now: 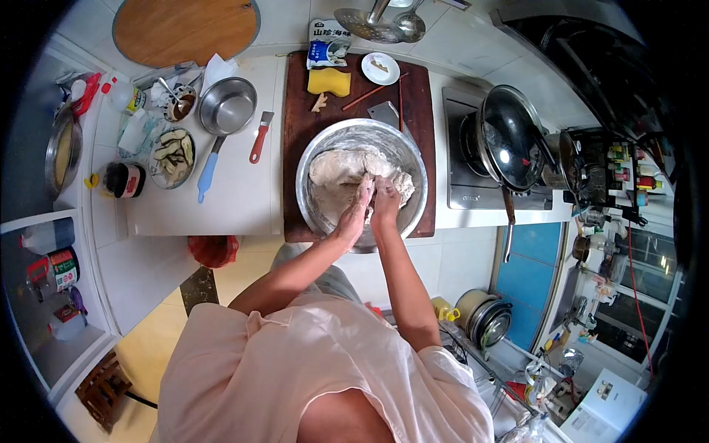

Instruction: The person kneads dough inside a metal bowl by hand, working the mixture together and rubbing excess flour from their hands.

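A large metal bowl (303, 193) holds pale, rough dough (336, 168) with loose flour smeared on its walls. Both of my hands are inside it, close together near the middle. My left hand (359, 205) stands edge-on with its fingers stretched out along the dough, palm turned towards the other hand. Flour coats the fingers of my right hand (385, 201), which bend down against the lumpy right part of the dough; their tips are hidden.
The bowl stands on a dark wooden board (294, 103) with a yellow sponge (329, 82), a small white dish (380, 69) and a cleaver (384, 112). To the left are a saucepan (227, 105), a red-handled scraper (260, 139) and a food bowl (172, 157). A lidded wok (509, 140) sits right.
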`<state>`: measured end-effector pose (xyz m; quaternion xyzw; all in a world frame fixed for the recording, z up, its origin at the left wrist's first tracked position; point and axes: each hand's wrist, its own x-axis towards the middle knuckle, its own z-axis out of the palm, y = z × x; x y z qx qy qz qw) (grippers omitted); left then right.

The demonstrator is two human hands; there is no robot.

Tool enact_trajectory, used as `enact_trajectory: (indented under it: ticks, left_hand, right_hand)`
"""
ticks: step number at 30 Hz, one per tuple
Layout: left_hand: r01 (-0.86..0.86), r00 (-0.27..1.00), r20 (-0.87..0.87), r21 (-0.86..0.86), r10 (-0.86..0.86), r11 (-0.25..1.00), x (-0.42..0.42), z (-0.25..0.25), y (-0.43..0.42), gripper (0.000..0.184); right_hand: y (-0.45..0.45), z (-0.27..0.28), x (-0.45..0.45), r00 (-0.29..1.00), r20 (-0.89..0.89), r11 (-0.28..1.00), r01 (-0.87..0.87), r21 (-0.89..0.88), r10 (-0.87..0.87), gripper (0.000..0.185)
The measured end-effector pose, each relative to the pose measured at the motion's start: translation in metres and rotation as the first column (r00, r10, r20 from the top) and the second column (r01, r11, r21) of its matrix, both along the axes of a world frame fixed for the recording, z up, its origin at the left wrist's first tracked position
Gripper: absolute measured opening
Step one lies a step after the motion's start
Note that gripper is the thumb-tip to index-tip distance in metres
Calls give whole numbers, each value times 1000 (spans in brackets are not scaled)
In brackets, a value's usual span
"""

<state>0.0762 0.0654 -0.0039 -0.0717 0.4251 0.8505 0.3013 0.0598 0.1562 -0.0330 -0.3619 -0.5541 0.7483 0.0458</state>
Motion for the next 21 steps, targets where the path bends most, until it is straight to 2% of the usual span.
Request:
enact_trajectory:
  ticks: [3,4,7,8,10,12,14,15,17,19,20,21]
  left_hand:
    - [9,1000,-26,109,-6,994,7,-5,-7,73]
    - [22,1000,-20,151,-19,988,8,-8,-11,72]
    - [-26,993,-113,-71,18,997,6,-19,-6,72]
    - [-10,994,-106,-31,6,999,7,-27,-2,72]
    - [23,995,-95,42,-19,999,6,-33,1,73]
    - [30,981,-188,-79,-44,996,10,-28,4,75]
    - [25,972,-226,-196,-70,980,12,0,5,77]
    - [24,972,-226,-143,-56,989,13,-3,4,77]
    - [25,974,-223,-35,-32,999,16,-10,5,78]
    - [25,999,-23,42,-24,999,14,-9,0,77]
    - [20,997,78,80,-26,997,11,-4,-3,77]
    - [-31,989,146,175,5,984,9,1,-7,77]
  right_hand:
    - [8,14,3,1000,16,971,10,-237,-6,13]
    - [13,22,5,996,-6,960,-84,-266,86,18]
    - [-4,33,19,976,-52,978,-210,2,210,26]
    - [-6,32,24,972,-43,971,-227,71,230,32]
    - [-5,26,21,990,-29,988,-133,81,136,29]
    - [-5,17,17,999,-16,991,-33,130,35,20]
    - [-1,-6,12,998,-45,993,40,108,-35,13]
    - [1,-17,10,996,-60,993,75,94,-69,10]
    - [2,-3,6,996,-28,997,81,5,-81,13]
    - [9,3,4,998,32,997,50,-51,-48,16]
    - [13,0,5,999,3,992,37,-123,-37,20]
    - [15,-1,7,998,-28,996,47,-79,-49,20]
